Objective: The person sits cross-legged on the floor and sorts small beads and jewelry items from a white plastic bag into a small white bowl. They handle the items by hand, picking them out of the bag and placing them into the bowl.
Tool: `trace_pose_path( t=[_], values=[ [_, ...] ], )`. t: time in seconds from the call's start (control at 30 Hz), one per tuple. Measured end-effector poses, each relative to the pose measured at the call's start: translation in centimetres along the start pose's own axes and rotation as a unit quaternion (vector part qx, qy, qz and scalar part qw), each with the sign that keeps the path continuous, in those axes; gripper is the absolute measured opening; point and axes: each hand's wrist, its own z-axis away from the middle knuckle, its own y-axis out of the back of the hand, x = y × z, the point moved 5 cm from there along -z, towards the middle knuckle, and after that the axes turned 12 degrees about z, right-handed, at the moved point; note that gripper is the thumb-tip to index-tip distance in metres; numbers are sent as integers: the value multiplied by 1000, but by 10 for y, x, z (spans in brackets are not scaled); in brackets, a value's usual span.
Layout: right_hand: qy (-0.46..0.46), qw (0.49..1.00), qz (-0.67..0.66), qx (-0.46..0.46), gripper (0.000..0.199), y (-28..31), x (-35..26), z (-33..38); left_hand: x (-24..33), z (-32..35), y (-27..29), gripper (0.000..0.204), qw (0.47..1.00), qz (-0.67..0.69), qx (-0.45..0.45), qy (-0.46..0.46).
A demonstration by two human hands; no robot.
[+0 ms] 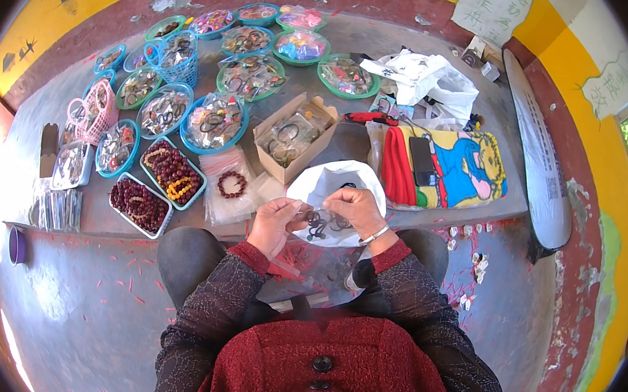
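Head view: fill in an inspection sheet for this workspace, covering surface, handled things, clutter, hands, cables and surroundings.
Surface: grey raised platform, crowded.
Handled things: open white plastic bag with small black loops in it.
Clutter: round turquoise and green plastic baskets of small packaged pieces, tan open-topped cardboard box, rectangular tray of dark red beads, black rectangular phone on a multicoloured patterned blanket.
Hands: left hand and right hand close together over the bag, fingers bent; exact grip too small to tell.
Cables: nothing seen.
Surroundings: yellow and maroon painted wall; grey floor with scattered red strips; round purple plastic bucket.
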Motion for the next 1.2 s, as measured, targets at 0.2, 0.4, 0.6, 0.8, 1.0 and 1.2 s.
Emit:
trace_pose_path(
  t=[0.2, 0.4, 0.6, 0.8, 1.0, 1.2],
  values=[
    [-43, 990, -128, 38, 16, 15, 13, -7, 15, -4, 16, 14, 995, 90, 9, -51],
    [2, 997, 13, -72, 14, -19, -2, 3, 16, 2, 0, 16, 998, 42, -13, -49],
    [-5, 994, 50, -94, 14, -20, -6, 5, 16, 2, 1, 20, 997, 50, 6, -56],
    [-53, 997, -47, -33, 16, -11, 12, -4, 16, -5, 19, 24, 990, 55, 92, -92],
    [-48, 997, -33, 55, 15, -4, -3, -60, 14, -5, 39, 22, 986, 56, 128, -87],
    [-27, 993, 102, 50, 24, -7, -21, -136, 12, -11, 37, 21, 990, 50, 116, -61]
  ],
)
